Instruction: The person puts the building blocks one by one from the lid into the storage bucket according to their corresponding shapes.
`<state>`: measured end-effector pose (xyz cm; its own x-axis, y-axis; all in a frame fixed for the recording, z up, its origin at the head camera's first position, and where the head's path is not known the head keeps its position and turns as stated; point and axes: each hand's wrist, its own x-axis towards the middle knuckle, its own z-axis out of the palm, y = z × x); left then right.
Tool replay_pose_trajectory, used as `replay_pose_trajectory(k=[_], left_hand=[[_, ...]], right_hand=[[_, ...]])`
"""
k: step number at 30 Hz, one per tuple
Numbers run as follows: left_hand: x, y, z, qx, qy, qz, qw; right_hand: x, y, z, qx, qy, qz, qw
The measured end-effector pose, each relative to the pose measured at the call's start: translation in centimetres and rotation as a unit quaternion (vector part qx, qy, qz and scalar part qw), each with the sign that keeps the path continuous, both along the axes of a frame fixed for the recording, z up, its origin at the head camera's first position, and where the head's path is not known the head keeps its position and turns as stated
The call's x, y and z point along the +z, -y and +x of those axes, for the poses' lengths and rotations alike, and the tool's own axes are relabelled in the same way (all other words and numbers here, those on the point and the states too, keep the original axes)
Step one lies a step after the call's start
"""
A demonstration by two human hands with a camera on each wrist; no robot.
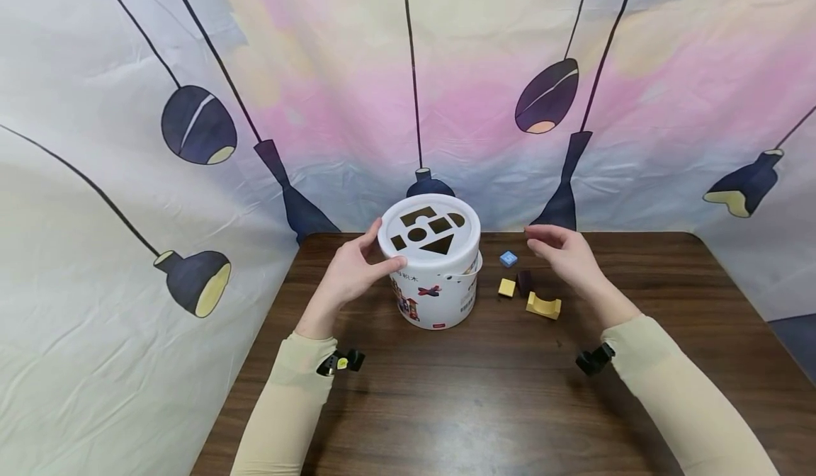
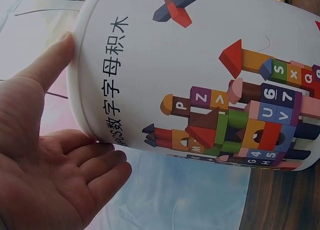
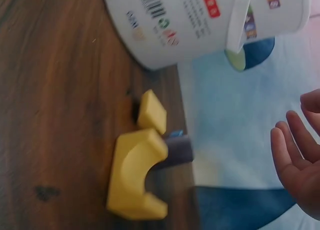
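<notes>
On the dark wood-grain tabletop point(image 1: 484, 391), my left hand point(image 1: 349, 275) rests with straight fingers and thumb against the lid point(image 1: 428, 231) of a white plastic bucket point(image 1: 436, 299), touching its rim without curling round it. My right hand point(image 1: 564, 255) hovers open and holds nothing, above a small cluster of wooden blocks just right of the bucket: a yellow arch block point(image 1: 544, 306), a yellow cube point(image 1: 506, 287), a dark purple block point(image 1: 524, 281) and, farthest back, a blue cube point(image 1: 508, 258). The lid is smooth and glossy, pierced with circle, triangle, square and half-round slots; it appears to sit askew on the printed bucket. As I judge it, an uneven push from my left grip could tip the light bucket or pop the lid loose, scattering the blocks.
</notes>
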<state>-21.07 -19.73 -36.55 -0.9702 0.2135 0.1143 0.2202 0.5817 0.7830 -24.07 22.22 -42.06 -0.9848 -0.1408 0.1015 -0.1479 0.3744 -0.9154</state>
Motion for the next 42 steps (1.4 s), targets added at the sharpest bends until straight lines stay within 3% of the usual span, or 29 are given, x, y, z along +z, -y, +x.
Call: replay_pose_trajectory(k=[14,23,37,42], left_hand=[[0.3,-0.2,0.3,0.002,-0.003,-0.005,1.0],[0.1,-0.2,0.1,-0.001,0.0,0.0,1.0],[0.1,-0.2,0.2,0.0,-0.003,0.002,1.0],[0.2,-0.2,0.1,0.003,0.0,0.003,1.0]], right_hand=[[-5.0,-3.7,1.8,0.017,0.068,0.028,0.997],[-7.3,-5.0,3.3,0.043,0.1,0.049,0.993],[-8.3,-5.6,4.3,0.053,0.122,0.093,0.987],[-8.6,-5.6,4.3,0.061,0.103,0.137,0.983]])
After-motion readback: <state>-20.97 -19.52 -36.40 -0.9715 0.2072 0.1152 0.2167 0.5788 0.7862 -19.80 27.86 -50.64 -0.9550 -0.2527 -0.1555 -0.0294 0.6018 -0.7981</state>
